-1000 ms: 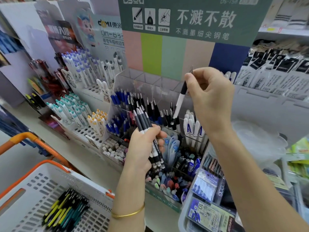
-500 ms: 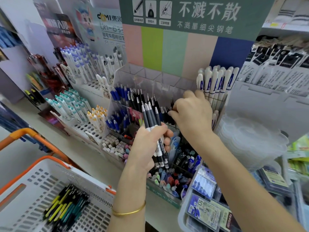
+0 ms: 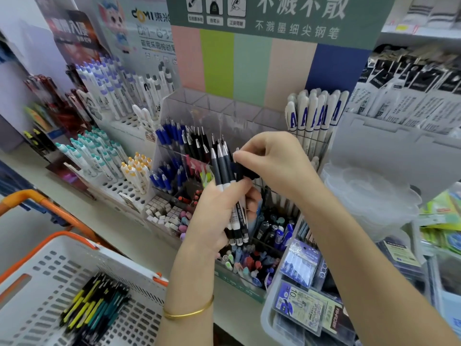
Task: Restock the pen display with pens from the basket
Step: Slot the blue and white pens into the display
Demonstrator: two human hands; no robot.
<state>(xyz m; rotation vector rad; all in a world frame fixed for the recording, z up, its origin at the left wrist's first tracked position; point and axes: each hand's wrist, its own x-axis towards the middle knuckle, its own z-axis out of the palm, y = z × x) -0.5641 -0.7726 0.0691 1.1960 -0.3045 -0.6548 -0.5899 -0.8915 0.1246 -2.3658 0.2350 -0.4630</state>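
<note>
You are midway: your left hand (image 3: 217, 221) grips a pen bundle (image 3: 223, 168) before the display (image 3: 224, 113), your right hand (image 3: 274, 163) pinches one pen's top, and spare pens (image 3: 94, 305) lie in the near-left basket (image 3: 30, 265).

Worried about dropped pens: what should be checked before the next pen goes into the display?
1. Grip of left hand on bundle: ok, fingers wrapped round it.
2. The right hand pinches a pen near its top: ok.
3. Only one pen pinched: cannot tell.
4. The display has empty back compartments: ok.
5. The basket holds spare pens: ok.
</note>
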